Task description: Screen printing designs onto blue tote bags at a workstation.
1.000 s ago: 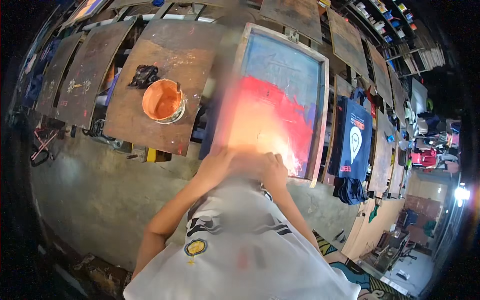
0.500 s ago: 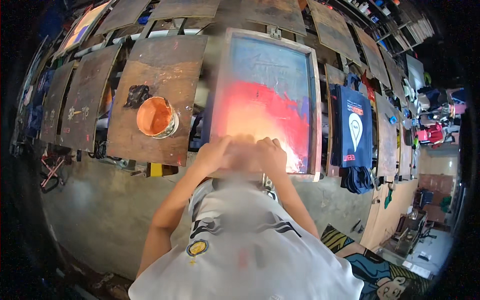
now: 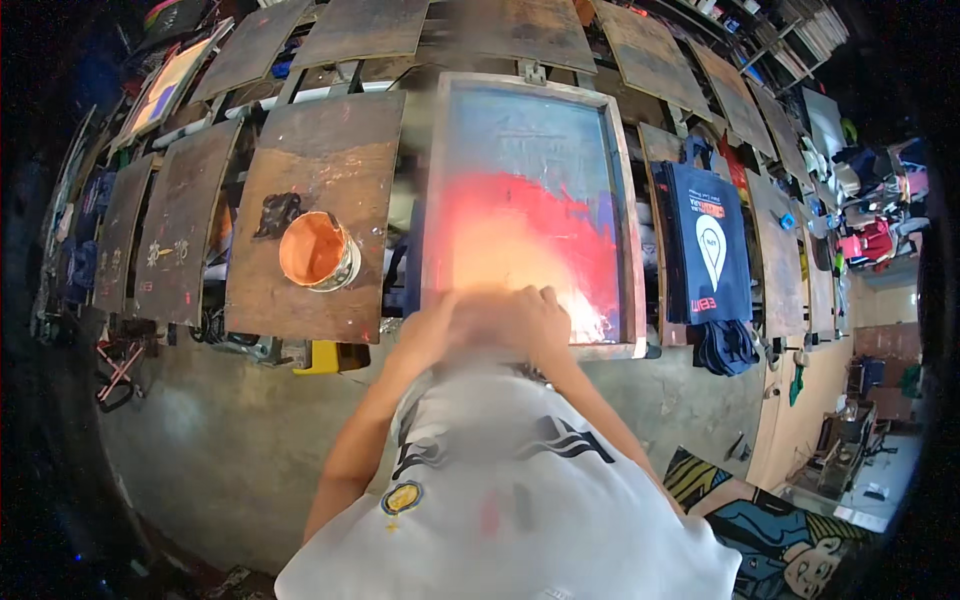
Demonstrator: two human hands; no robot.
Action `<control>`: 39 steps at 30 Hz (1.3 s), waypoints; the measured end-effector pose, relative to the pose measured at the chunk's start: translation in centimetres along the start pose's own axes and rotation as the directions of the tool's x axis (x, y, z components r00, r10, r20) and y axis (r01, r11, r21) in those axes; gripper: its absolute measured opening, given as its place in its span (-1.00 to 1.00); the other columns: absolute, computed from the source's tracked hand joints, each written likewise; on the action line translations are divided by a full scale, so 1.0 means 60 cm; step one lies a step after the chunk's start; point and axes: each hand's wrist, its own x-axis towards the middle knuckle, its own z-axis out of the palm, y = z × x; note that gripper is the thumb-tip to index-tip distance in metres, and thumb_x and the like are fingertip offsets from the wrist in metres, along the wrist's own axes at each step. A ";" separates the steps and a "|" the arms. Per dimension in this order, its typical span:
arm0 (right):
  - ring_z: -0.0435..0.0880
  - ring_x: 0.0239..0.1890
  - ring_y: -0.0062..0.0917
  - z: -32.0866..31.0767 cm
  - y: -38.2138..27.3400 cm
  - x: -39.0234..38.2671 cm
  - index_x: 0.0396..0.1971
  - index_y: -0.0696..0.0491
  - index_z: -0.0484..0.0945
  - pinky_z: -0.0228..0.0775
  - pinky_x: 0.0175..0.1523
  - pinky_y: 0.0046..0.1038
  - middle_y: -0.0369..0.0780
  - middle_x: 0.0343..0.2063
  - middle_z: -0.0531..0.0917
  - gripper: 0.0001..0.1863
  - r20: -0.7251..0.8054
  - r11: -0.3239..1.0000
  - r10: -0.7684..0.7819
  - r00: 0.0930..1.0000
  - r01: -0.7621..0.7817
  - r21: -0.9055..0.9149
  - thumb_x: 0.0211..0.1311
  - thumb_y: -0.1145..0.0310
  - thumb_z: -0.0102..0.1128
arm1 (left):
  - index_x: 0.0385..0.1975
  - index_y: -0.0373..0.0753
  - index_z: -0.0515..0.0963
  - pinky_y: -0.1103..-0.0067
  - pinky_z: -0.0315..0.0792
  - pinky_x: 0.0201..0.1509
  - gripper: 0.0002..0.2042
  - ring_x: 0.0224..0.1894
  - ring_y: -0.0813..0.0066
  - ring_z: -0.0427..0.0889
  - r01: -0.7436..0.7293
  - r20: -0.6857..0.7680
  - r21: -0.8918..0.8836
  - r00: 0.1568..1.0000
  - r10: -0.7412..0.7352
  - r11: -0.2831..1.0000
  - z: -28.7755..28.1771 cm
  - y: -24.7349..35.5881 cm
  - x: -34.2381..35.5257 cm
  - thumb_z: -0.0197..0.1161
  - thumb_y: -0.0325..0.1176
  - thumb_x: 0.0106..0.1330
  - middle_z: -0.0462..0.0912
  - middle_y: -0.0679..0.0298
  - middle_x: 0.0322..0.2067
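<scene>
1 bucket (image 3: 320, 252), bags (image 3: 706, 235) flanking frame (image 3: 625, 220)

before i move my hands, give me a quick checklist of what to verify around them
1. Left hand and right hand over the near end of the wooden-framed, blue-and-red rectangular screen: ok.
2. What the hands grip: cannot tell, blur hides the space between them.
3. Round, orange-lined bucket apart from the screen: ok.
4. Brown wooden board left of the screen free of things: not ok, the bucket and crumpled black plastic are on it.
5. Navy fabric bags with white print apart from the screen: ok.
</scene>
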 end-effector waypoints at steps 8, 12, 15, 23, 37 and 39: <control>0.64 -0.19 -0.26 -0.042 0.077 0.073 -0.36 -0.01 0.65 0.55 -0.15 -0.20 -0.26 -0.34 0.65 -0.82 0.077 0.967 -0.151 0.986 0.131 0.220 -0.01 0.31 0.36 | -0.02 -0.20 0.50 0.23 0.44 0.08 -0.62 0.01 0.00 0.53 -0.164 -0.255 0.352 0.931 0.263 0.921 -0.028 0.063 0.050 0.39 -0.18 0.25 0.55 0.05 -0.09; 0.65 -0.22 -0.22 -0.075 0.115 0.057 -0.38 0.01 0.62 0.53 -0.13 -0.18 -0.22 -0.35 0.65 -0.74 0.223 0.952 -0.221 0.949 0.160 0.262 -0.06 0.22 0.43 | -0.02 -0.21 0.49 0.24 0.45 0.08 -0.60 0.02 -0.02 0.54 -0.189 -0.170 0.338 0.951 0.257 0.922 -0.027 0.104 0.036 0.38 -0.16 0.25 0.55 0.05 -0.06; 0.66 -0.22 -0.19 -0.071 0.130 0.058 -0.38 0.03 0.61 0.52 -0.12 -0.13 -0.19 -0.35 0.64 -0.72 0.259 0.921 -0.308 0.915 0.219 0.321 -0.07 0.21 0.42 | -0.04 -0.23 0.48 0.23 0.47 0.05 -0.56 0.00 -0.06 0.56 -0.160 -0.187 0.258 0.959 0.212 0.953 -0.015 0.116 0.016 0.44 -0.16 0.18 0.56 0.04 -0.07; 0.71 -0.10 -0.20 -0.012 0.083 0.079 -0.19 -0.06 0.66 0.57 -0.03 -0.15 -0.17 -0.24 0.74 -0.60 0.438 0.939 -0.315 0.842 0.208 0.275 -0.13 0.22 0.44 | -0.11 -0.28 0.48 0.21 0.47 0.00 -0.46 -0.05 -0.10 0.57 -0.070 -0.126 0.383 0.984 0.128 0.921 -0.002 0.023 0.019 0.56 -0.17 -0.02 0.59 0.02 -0.18; 0.77 -0.17 -0.25 -0.003 0.099 0.103 -0.09 0.01 0.61 0.63 -0.15 -0.17 -0.16 -0.24 0.73 -0.65 0.180 0.955 -0.183 0.966 0.131 0.267 0.14 0.21 0.26 | -0.27 -0.28 0.43 0.19 0.38 -0.04 -0.53 -0.11 -0.06 0.49 -0.246 -0.172 0.505 0.911 0.375 0.828 -0.050 0.022 0.132 0.50 -0.09 0.04 0.53 0.05 -0.26; 0.78 -0.16 -0.26 -0.005 0.104 0.107 -0.17 0.06 0.65 0.65 -0.17 -0.18 -0.12 -0.23 0.75 -0.63 0.197 0.950 -0.212 0.957 0.155 0.273 0.12 0.12 0.31 | -0.23 -0.28 0.46 0.20 0.39 -0.04 -0.53 -0.10 -0.05 0.50 -0.232 -0.189 0.509 0.909 0.371 0.829 -0.049 0.030 0.123 0.49 -0.09 0.05 0.55 0.06 -0.24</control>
